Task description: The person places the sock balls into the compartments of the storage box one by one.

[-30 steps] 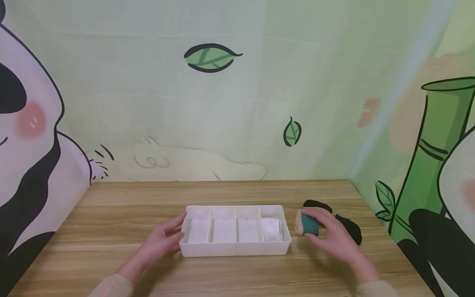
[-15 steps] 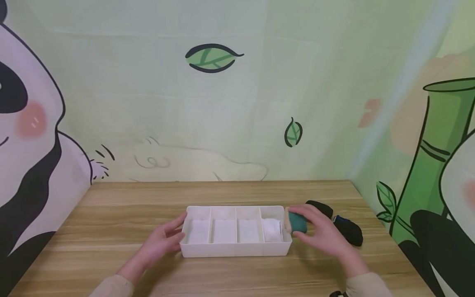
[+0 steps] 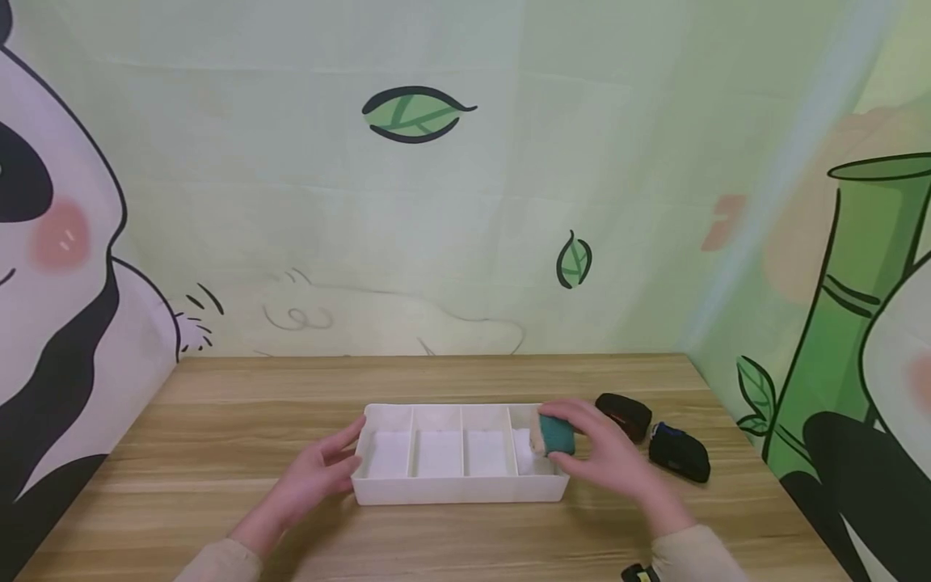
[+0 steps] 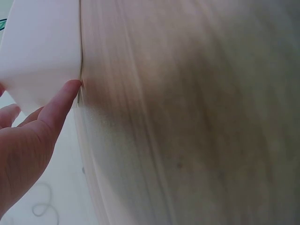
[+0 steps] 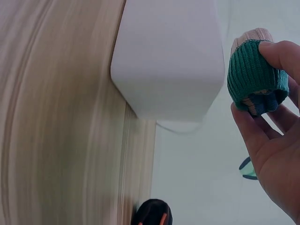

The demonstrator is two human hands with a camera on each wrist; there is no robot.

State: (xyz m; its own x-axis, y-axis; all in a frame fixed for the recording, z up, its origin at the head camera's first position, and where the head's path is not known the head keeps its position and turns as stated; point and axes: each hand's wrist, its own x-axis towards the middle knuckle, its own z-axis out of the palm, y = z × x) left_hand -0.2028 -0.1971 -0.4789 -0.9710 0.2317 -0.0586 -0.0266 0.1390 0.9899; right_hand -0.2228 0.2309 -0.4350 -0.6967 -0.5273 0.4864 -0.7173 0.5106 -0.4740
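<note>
A white tray point(image 3: 458, 487) with several compartments sits mid-table; its rightmost compartment holds a white rolled sock point(image 3: 525, 453). My right hand point(image 3: 585, 444) grips a green and beige rolled sock point(image 3: 554, 435) above that right end of the tray; the same green sock point(image 5: 253, 77) shows in the right wrist view beside the tray's corner point(image 5: 168, 61). My left hand point(image 3: 323, 469) rests with straight fingers against the tray's left end; in the left wrist view a fingertip point(image 4: 70, 89) touches the tray wall point(image 4: 42, 51).
Two dark rolled socks lie on the wooden table point(image 3: 218, 453) right of the tray: a black one point(image 3: 624, 414) and a black and blue one point(image 3: 680, 454). A panda and bamboo backdrop stands behind and at both sides.
My right hand has carried the green sock leftward from beside the dark socks to above the tray's right end. The left hand has stayed at the tray's left end.
</note>
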